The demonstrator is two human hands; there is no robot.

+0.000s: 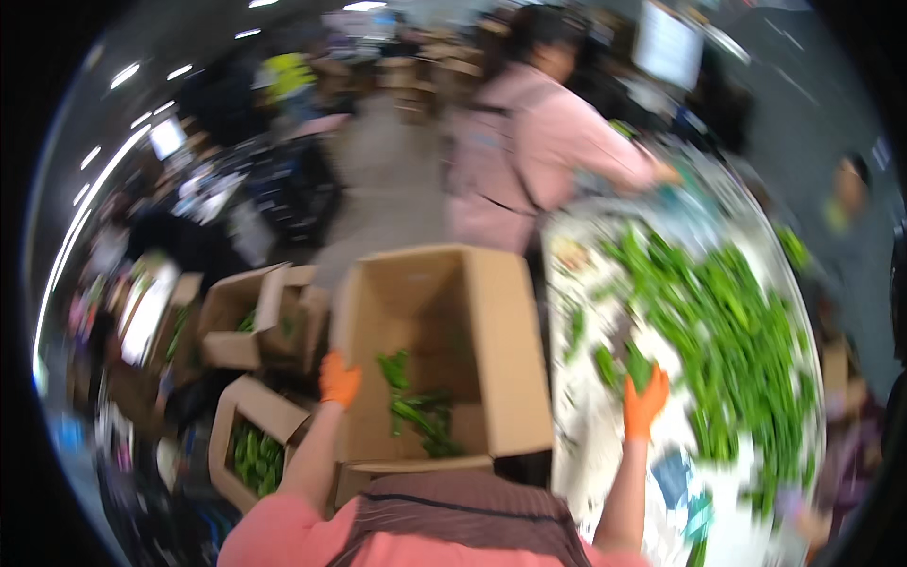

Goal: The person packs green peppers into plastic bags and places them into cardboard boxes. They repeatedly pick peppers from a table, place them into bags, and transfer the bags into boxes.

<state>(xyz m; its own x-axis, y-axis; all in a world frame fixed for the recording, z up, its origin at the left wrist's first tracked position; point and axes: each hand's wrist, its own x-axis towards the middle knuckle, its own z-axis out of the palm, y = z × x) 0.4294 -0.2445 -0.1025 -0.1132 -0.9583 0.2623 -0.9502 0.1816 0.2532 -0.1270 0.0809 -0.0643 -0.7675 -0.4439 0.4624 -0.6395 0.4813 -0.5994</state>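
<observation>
My left hand (339, 379), in an orange glove, rests at the left wall of a tall cardboard box (504, 354). Some leafy greens (418, 411) lie on the bottom of that box. Over the white table on the right, my right hand (646, 400), gloved in orange too, has its fingers around a green leafy piece (638, 368). Beside it on the table spreads a large heap of long green stalks (730, 340). Small green scraps (575, 329) lie near the table's left edge. The picture is blurred by motion.
A co-worker in a pink top (510, 156) stands ahead at the white table (567, 439), reaching over clear plastic bags (684, 212). Left of me are more cardboard boxes (230, 347), one box (223, 439) holding green peppers or similar produce (256, 457). Other people are farther off.
</observation>
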